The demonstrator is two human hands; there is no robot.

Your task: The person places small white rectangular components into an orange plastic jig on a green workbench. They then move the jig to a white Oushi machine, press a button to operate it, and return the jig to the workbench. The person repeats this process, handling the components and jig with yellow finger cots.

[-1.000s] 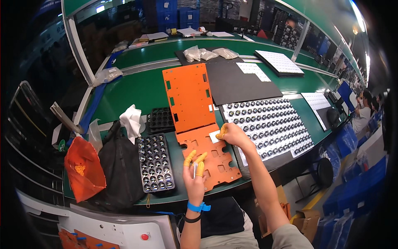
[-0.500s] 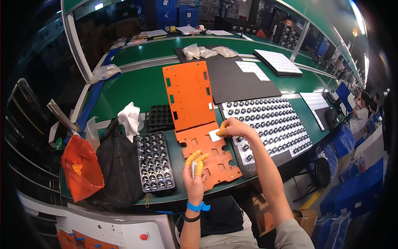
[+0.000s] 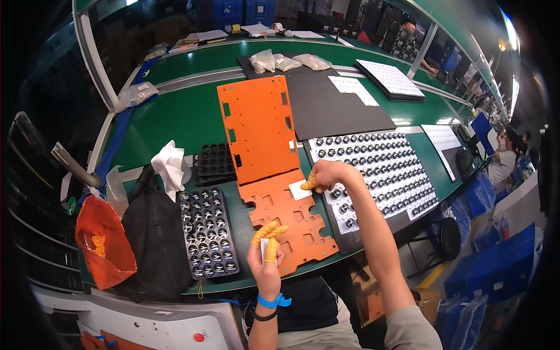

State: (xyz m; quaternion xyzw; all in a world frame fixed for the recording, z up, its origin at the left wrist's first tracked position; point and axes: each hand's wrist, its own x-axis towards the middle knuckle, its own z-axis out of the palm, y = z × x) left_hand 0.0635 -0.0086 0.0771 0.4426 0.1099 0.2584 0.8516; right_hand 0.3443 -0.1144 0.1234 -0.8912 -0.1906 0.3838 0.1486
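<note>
An orange hinged fixture (image 3: 303, 224) lies on the green bench, its perforated lid (image 3: 256, 128) raised away from me. At the upper part of its base is a small white square plate (image 3: 300, 190), whose right edge my right hand (image 3: 328, 175) pinches with yellow-covered fingertips. I cannot tell whether this plate is seated in the fixture. Near the base's left edge my left hand (image 3: 267, 256), also in yellow finger covers, grips white plates (image 3: 263, 247) between thumb and fingers; how many is hidden. A blue band circles my left wrist.
Left of the fixture stands a black tray of shiny round lenses (image 3: 210, 233), with another black tray (image 3: 214, 163) behind. White panels bearing rows of dark round parts (image 3: 373, 175) lie on the right. An orange bag (image 3: 105, 242) sits far left; a stool (image 3: 440, 239) stands right.
The view has shifted a little, so the bench things sit slightly further left. Both hands keep their grips, and more of the white plate under my right fingers shows.
</note>
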